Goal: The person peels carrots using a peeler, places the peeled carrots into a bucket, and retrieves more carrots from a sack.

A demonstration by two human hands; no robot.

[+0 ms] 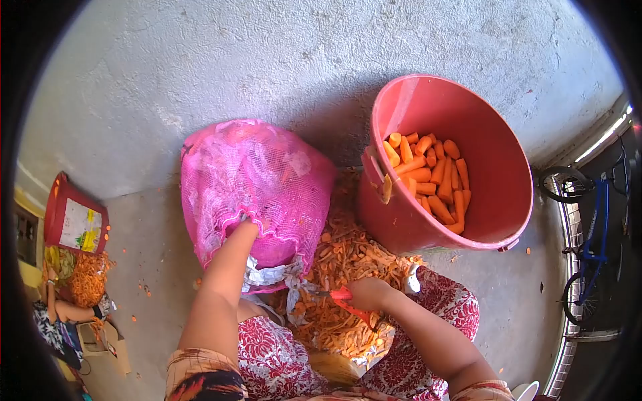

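My left hand point(253, 226) reaches into the mouth of a pink mesh sack point(294, 180), its fingers hidden inside. The sack bulges against the wall, with torn whitish plastic point(267, 275) hanging from its rim. In my right hand point(371, 294), which is closed, is a small red-handled tool point(341, 294) with a thin metal end; I cannot tell whether it is a peeler or a knife. Below it, orange carrot peelings point(354, 264) lie heaped between my knees. A big red tub point(451, 87) at the right holds several peeled carrots point(428, 174).
A textured grey wall point(301, 60) rises behind the sack and tub. At the far left, another person's leg point(73, 312) shows beside more peelings point(88, 281), a red bucket point(60, 207) and a cardboard box point(117, 344). A blue bicycle point(592, 247) stands at the right.
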